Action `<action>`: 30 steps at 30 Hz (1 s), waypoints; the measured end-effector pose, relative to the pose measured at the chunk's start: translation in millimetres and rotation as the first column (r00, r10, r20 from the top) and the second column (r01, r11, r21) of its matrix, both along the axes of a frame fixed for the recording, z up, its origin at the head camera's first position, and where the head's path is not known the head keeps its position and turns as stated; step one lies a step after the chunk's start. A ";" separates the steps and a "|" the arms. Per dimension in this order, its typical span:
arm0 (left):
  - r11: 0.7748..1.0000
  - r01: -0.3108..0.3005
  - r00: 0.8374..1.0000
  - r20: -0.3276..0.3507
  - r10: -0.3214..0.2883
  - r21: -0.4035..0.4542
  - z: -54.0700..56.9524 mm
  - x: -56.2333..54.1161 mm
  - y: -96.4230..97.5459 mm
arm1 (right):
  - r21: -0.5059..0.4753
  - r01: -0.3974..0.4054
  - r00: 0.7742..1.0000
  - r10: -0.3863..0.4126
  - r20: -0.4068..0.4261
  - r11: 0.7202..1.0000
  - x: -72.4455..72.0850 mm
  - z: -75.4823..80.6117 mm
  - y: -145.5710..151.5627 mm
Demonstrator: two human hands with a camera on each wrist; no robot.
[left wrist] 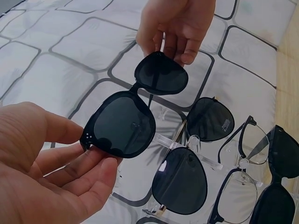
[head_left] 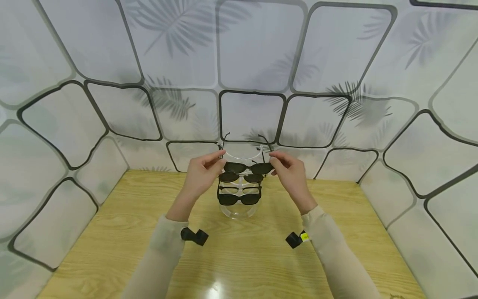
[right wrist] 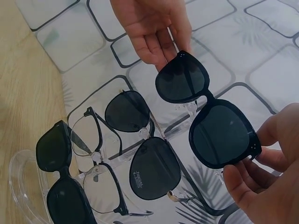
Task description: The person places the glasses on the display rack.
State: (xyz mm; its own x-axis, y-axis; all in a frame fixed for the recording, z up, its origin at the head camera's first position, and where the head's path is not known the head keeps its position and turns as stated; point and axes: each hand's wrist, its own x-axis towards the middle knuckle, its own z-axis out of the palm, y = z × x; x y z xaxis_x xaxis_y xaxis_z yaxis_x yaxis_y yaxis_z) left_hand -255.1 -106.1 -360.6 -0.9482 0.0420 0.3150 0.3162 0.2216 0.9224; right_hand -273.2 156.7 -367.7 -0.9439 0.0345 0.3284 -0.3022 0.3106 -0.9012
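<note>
Both hands hold one pair of black-framed sunglasses [head_left: 235, 167] by its two ends, at the top of a clear display stand [head_left: 237, 216]. My left hand [head_left: 200, 174] pinches the left end near the hinge; my right hand [head_left: 292, 174] grips the right end. Each wrist view shows thumb and fingers at the frame's corner, the dark lenses facing the camera. Just below hang thin metal-rimmed sunglasses [right wrist: 155, 168], then clear-lensed eyeglasses [right wrist: 101, 186] with dark brows. Lowest on the stand are thick black sunglasses [head_left: 249, 199]. The held pair's temples are mostly hidden behind its lenses.
The stand is on a light wood-grain table [head_left: 239, 257], close to the back wall [head_left: 250, 116]. That wall and the side panels carry a pattern of rounded grey outlines and leaves. Small black devices [head_left: 200, 237] are strapped at both wrists.
</note>
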 end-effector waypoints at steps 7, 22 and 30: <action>1.000 -0.023 1.000 -0.002 0.023 0.008 -2.1 -3.8 -1.1 | 0.002 -0.014 1.000 0.014 0.019 1.000 -5.5 -2.3 -1.6; 0.999 -0.032 0.999 0.027 0.032 0.007 -2.1 -9.0 -5.6 | 0.016 -0.034 0.999 0.034 0.034 0.999 -10.7 2.6 -9.5; 0.999 -0.044 0.999 0.025 0.044 -0.003 -5.7 -13.3 -3.9 | 0.004 -0.034 0.999 0.034 0.033 0.999 -15.3 -1.5 -10.8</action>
